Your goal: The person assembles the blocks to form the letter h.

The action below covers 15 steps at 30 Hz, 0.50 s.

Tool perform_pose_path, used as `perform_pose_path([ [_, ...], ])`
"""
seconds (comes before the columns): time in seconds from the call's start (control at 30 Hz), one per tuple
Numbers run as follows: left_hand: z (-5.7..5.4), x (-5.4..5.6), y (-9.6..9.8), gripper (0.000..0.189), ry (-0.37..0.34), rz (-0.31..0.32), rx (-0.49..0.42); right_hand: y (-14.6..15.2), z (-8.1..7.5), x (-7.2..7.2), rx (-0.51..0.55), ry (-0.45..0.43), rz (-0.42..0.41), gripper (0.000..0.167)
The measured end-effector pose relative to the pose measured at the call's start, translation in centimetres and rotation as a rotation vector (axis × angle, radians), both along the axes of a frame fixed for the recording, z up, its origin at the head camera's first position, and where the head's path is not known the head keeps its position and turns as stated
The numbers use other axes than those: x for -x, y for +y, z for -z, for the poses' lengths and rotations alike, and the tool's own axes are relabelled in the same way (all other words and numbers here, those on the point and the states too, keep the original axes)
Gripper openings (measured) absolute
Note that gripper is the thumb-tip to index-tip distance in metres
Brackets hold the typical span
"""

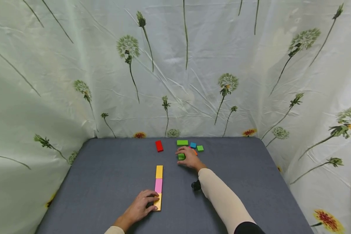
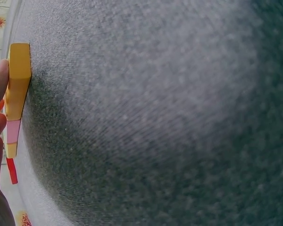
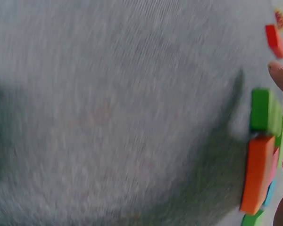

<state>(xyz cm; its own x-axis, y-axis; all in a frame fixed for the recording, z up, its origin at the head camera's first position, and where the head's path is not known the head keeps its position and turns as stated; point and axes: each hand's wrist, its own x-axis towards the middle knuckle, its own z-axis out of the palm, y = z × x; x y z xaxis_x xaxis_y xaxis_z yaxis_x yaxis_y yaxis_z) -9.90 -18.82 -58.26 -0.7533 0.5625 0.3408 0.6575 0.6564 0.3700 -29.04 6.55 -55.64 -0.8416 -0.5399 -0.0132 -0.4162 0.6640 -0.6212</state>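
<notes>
My left hand (image 1: 141, 204), fingers apart, touches a yellow rectangular block (image 1: 158, 206). At one o'clock, my right hand (image 1: 189, 158) gapes by a green block (image 1: 181, 157)

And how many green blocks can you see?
3: a long green rectangular block near the table's back edge, a small green block to its right, and another green block by the right hand. That hand might hide more.

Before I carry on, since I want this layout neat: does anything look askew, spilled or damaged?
The red block looks slightly askew: it lies alone beyond the far end of the yellow-and-pink row, turned at an angle instead of lining up with it. I see nothing spilled or damaged.
</notes>
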Motion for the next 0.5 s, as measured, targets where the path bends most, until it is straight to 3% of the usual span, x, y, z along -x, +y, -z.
perform_pose_path([
  [0.17,-0.1,0.1,-0.1,0.028,-0.034,-0.006,0.019,0.7,0.3,0.7,-0.060,-0.003,0.028,0.040],
  [0.5,-0.4,0.3,-0.1,0.026,-0.126,-0.032,0.045,0.5,0.2,2.0,-0.120,-0.035,-0.011,0.036],
])
